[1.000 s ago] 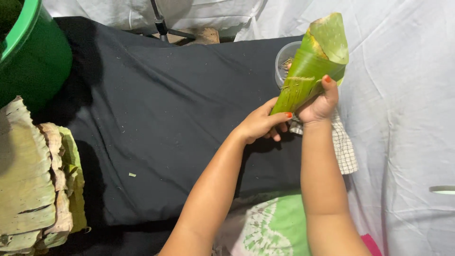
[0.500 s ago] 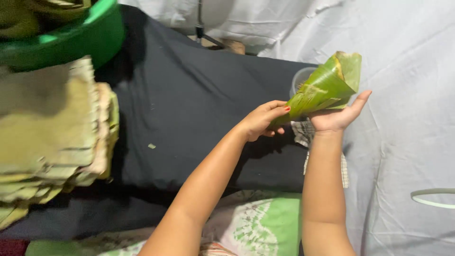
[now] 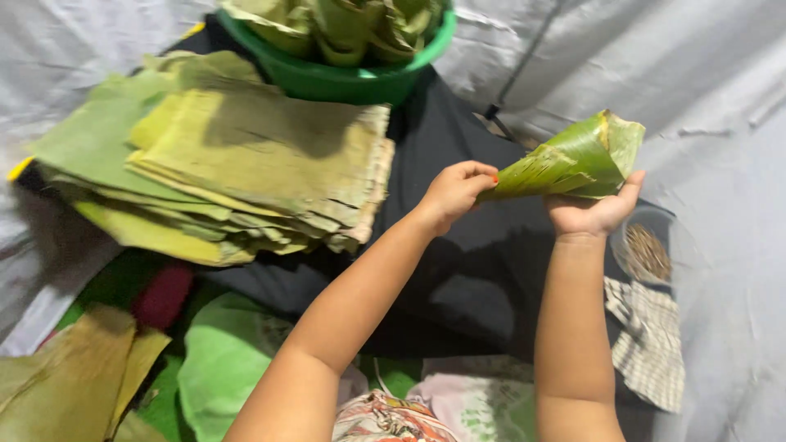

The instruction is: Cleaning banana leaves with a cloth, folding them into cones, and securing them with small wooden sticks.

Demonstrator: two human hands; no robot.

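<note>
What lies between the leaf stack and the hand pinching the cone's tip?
Only bare black cloth separates the stack of leaves from the left hand in the head view.

Black cloth [image 3: 458, 278] over grey sheet [image 3: 720, 82] carries a leaf stack [image 3: 246, 164] at upper left, green basin [image 3: 327, 78] at top, clear cup [image 3: 647, 250] and checked rag [image 3: 651, 344] at right.
</note>
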